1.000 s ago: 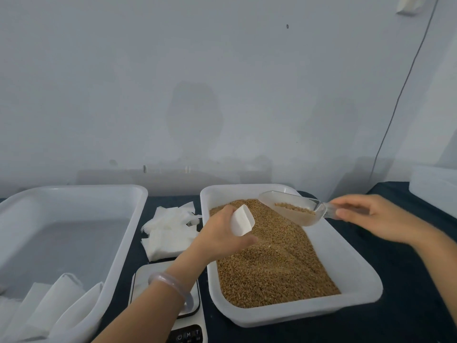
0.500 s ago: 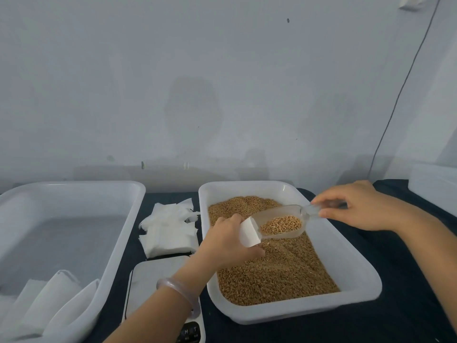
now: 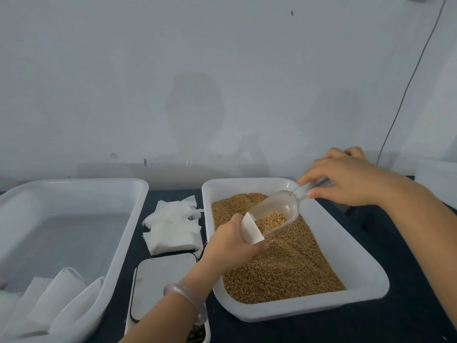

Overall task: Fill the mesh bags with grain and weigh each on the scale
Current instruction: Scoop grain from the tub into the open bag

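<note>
At the far left stands a large translucent white plastic tub (image 3: 74, 180), with several white pouches (image 3: 57, 300) leaning in its near corner; whether they hold grain cannot be told. Just to its right, on the dark cloth, lies a loose pile of flat white mesh bags (image 3: 173, 226), and nearer the camera sits a flat digital scale with a grey platform (image 3: 160, 285), which has nothing on it.

The left hand (image 3: 230, 246), with a pale bangle (image 3: 185, 298) at its wrist, is curled round a small white mesh bag (image 3: 251, 230) and holds its mouth up over the second white plastic tub (image 3: 346, 251), which is heaped with brown grain (image 3: 291, 268). A clear plastic scoop (image 3: 277, 211) tilts down with its lip at the bag's mouth, and a little grain lies in its lower end. The right hand (image 3: 346, 179) pinches the scoop's handle between fingers and thumb.

The step in hand appears to be pouring a scoopful into the bag. The next move likely calls for tipping the scoop further while the bag's mouth is held wide, so that any spill drops back into the tub, and then carrying the bag to the scale.
</note>
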### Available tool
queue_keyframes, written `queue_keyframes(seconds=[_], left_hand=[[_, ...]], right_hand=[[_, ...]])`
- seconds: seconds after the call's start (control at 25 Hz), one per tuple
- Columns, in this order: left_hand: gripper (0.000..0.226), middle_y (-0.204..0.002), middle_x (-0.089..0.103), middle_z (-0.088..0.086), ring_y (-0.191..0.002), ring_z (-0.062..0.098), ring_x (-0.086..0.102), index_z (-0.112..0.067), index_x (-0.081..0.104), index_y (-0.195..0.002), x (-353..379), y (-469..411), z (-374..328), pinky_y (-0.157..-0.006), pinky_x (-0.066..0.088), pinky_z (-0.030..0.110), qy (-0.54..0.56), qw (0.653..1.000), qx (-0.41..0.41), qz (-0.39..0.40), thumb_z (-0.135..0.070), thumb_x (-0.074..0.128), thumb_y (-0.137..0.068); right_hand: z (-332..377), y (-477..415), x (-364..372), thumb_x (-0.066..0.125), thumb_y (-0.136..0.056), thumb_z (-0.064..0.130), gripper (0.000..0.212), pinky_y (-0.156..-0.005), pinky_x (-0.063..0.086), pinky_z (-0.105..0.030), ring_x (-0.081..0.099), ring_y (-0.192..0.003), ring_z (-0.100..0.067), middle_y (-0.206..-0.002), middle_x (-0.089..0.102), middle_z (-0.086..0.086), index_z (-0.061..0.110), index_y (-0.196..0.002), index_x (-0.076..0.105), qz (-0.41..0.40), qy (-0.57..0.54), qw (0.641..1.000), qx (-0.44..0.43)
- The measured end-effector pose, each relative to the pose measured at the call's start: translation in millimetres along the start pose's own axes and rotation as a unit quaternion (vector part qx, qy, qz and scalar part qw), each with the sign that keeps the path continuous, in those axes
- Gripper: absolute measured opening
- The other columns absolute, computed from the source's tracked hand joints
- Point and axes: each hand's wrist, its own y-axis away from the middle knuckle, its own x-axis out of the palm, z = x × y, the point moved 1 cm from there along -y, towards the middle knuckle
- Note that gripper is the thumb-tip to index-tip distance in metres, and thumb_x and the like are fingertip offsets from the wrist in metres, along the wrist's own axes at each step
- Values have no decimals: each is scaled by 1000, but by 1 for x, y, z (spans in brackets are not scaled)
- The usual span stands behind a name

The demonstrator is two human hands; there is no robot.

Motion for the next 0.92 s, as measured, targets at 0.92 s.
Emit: queue_keyframes(seconds=[0.92], left_hand=[[37,-90,63,5,-78,17,63,-22,55,-98,-14,10,-1,-61,54,30,225,971,0,-87,-33,64,-64]], right_hand=[[-24,49,102,56,-87,51,29,-98,20,-34,39,-99,4,-97,51,33,47,-116,56,135,-71,984,90]])
